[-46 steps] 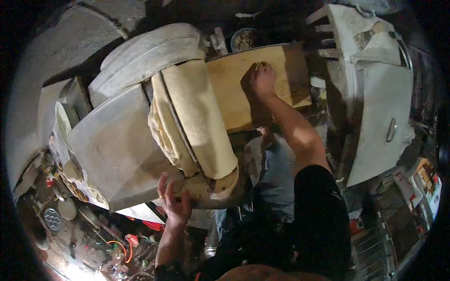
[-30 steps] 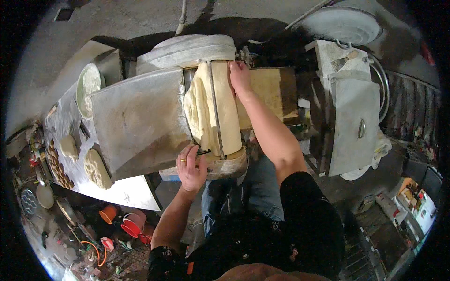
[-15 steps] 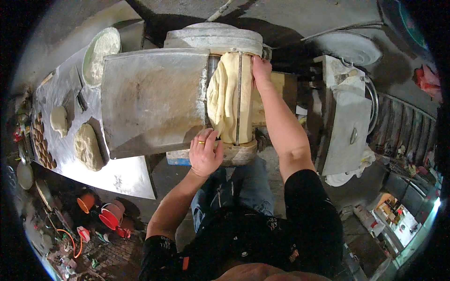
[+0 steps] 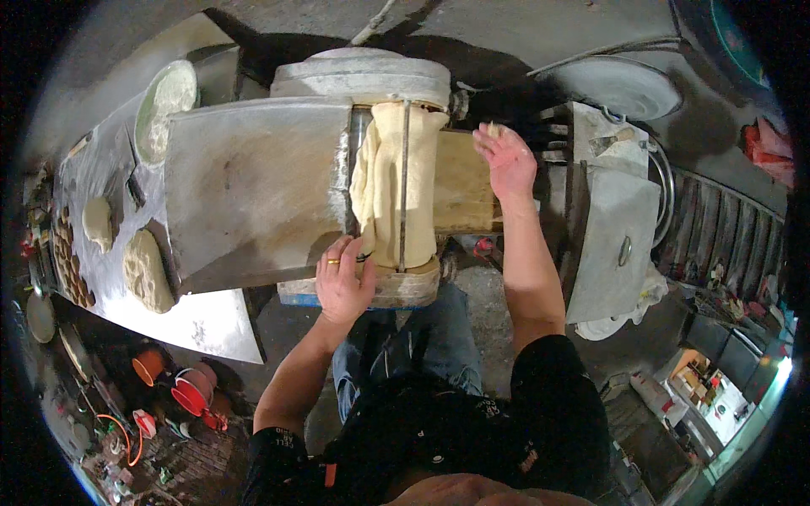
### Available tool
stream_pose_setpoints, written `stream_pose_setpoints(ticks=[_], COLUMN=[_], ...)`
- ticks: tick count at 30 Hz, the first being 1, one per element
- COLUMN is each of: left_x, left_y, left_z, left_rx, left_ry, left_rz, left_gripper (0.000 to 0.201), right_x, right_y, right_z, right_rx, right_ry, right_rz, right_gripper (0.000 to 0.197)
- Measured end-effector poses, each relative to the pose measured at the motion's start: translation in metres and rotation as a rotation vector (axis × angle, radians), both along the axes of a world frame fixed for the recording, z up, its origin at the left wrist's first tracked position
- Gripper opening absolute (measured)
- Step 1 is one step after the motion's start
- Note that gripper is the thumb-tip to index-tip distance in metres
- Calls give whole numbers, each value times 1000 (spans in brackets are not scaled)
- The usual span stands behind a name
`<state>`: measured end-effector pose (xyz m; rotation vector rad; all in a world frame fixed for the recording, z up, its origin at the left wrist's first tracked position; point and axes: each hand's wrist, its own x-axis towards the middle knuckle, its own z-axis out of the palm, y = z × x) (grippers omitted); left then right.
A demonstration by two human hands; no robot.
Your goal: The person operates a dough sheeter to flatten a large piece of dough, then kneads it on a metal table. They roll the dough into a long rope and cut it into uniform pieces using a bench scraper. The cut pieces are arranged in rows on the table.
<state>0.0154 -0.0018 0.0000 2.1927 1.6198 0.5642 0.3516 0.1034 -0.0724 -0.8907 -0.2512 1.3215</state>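
Observation:
A thick, folded sheet of pale dough (image 4: 388, 185) lies over the rollers of a dough-rolling machine (image 4: 363, 78), with a thin metal bar (image 4: 405, 185) running across it. My left hand (image 4: 343, 282), a gold ring on one finger, is at the near end of the rollers beside the metal feed tray (image 4: 257, 181). Its fingers are bent together near a small dark part, and what they grip is hidden. Apart from the dough sheet, to its right, my right hand (image 4: 510, 169) is raised over a yellowish board (image 4: 464, 181), a small pale bit of dough (image 4: 494, 130) pinched at its fingertips.
On the left, a metal table (image 4: 215, 325) bears two dough lumps (image 4: 148, 270), rows of small brown pieces (image 4: 69, 261) and a bowl of flour (image 4: 173, 105). Buckets (image 4: 196, 390) stand on the floor at lower left. To the right is a metal-topped unit (image 4: 620, 228).
My right hand has left the far end of the dough sheet and moved right, now with a small bit in its fingertips. My left hand stays at the near end. The whole view has shifted slightly.

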Motion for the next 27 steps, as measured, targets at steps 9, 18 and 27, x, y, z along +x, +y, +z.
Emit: stream_pose_setpoints(ticks=[9, 18, 27], left_x=[7, 5, 19], left_y=[2, 3, 5], left_z=[-3, -7, 7], left_rx=[-32, -109, -163], left_ry=[122, 225, 252], left_rz=[-18, -32, 23], left_gripper=[44, 49, 46], right_x=[71, 41, -125], right_y=[59, 62, -48], right_z=[-104, -160, -111], right_rx=[-375, -668, -413], right_ry=[-135, -381, -808], right_rz=[63, 88, 345], right_gripper=[14, 40, 62])
